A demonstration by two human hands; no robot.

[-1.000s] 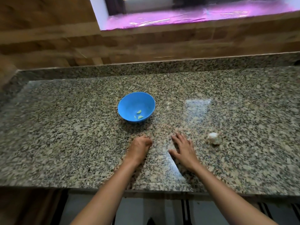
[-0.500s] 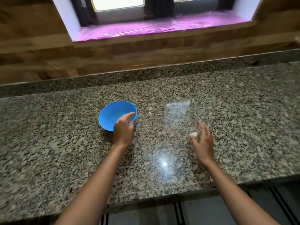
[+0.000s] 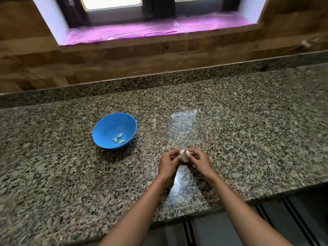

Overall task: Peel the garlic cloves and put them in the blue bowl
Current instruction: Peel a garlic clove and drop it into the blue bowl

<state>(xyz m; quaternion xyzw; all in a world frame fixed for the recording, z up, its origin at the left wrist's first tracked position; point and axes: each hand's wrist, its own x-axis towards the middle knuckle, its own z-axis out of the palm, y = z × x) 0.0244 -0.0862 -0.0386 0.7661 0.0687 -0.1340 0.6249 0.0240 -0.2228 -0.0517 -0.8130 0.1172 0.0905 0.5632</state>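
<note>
A white garlic bulb (image 3: 185, 155) is held just above the granite counter (image 3: 248, 130), near its front edge. My left hand (image 3: 167, 165) grips it from the left and my right hand (image 3: 199, 161) grips it from the right, fingers curled round it. The blue bowl (image 3: 108, 125) stands on the counter to the left and a little farther back, apart from both hands. Inside it lie three peeled pale garlic cloves (image 3: 119, 138).
A low granite backsplash (image 3: 159, 80) and a wooden wall run behind the counter. A window sill covered in pink film (image 3: 159, 29) sits above. The counter's front edge (image 3: 204, 205) is close below my wrists.
My left hand left the bowl's rim and came right to the bulb. My right hand picked the bulb up, and both hands now hold it between them.
</note>
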